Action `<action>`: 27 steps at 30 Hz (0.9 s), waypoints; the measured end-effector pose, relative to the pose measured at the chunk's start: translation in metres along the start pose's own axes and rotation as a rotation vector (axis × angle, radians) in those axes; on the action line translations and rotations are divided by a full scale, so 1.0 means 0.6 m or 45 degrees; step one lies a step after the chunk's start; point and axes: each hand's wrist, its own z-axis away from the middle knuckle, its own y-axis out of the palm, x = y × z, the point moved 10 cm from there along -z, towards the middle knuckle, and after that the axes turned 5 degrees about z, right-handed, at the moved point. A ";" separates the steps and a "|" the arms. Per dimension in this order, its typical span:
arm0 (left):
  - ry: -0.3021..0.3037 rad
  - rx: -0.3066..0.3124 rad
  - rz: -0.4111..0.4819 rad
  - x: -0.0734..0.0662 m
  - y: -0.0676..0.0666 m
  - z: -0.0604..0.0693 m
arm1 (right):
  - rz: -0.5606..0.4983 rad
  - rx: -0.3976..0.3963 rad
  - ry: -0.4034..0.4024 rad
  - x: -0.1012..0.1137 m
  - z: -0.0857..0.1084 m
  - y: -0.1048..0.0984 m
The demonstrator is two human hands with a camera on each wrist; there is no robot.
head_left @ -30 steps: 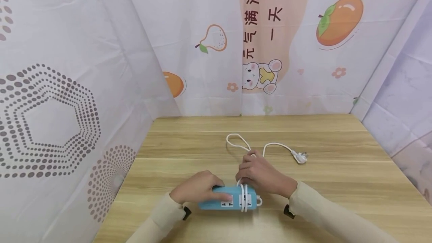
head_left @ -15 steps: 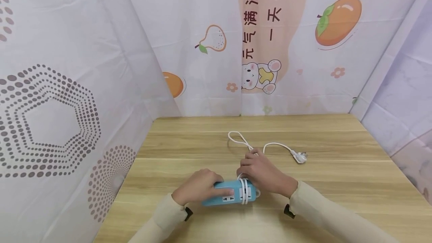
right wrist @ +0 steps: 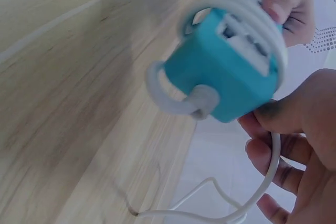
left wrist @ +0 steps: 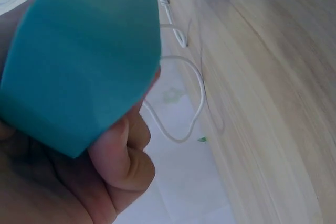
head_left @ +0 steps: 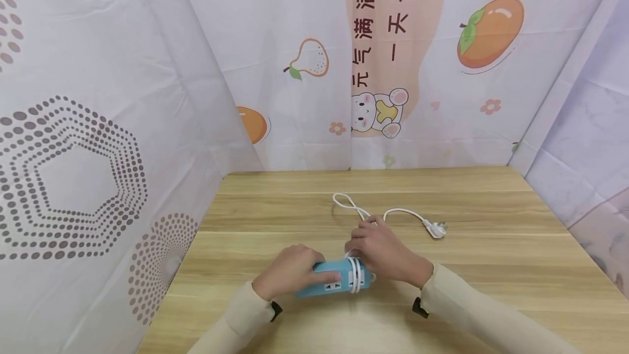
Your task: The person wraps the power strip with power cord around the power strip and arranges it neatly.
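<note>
A blue power strip [head_left: 314,290] with white sockets is lifted near the front of the table. My left hand [head_left: 287,273] grips its left part, thumb across the socket face. Two or so turns of white cord [right wrist: 281,51] wrap round the strip's right end, where the cord leaves through a short loop. At that end my right hand [head_left: 383,250] holds the cord with curled fingers; in the right wrist view the cord [right wrist: 275,156] runs across these fingers close to the strip's corner. Most of the strip's underside [left wrist: 84,61] shows in the left wrist view.
The loose cord forms a loop [head_left: 344,195] on the wooden table [head_left: 265,212] behind the right hand. Its white plug [head_left: 435,229] lies farther right. Printed white curtains [head_left: 295,141] stand along the table's back and sides.
The strip has risen slightly away from me and tilted, its right end higher, with my left hand moving along. My right hand has barely shifted. The cord loop has moved slightly right.
</note>
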 end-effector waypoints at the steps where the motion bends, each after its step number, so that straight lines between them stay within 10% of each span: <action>1: 0.001 -0.016 -0.017 0.002 0.000 0.000 | -0.010 -0.006 0.020 -0.003 -0.001 -0.002; 17: -0.096 -0.391 -0.160 0.035 -0.035 0.011 | -0.119 -0.113 0.198 -0.022 -0.005 -0.016; 27: -0.222 -0.524 0.010 0.071 -0.047 0.016 | -0.193 -0.150 0.150 -0.017 0.002 -0.007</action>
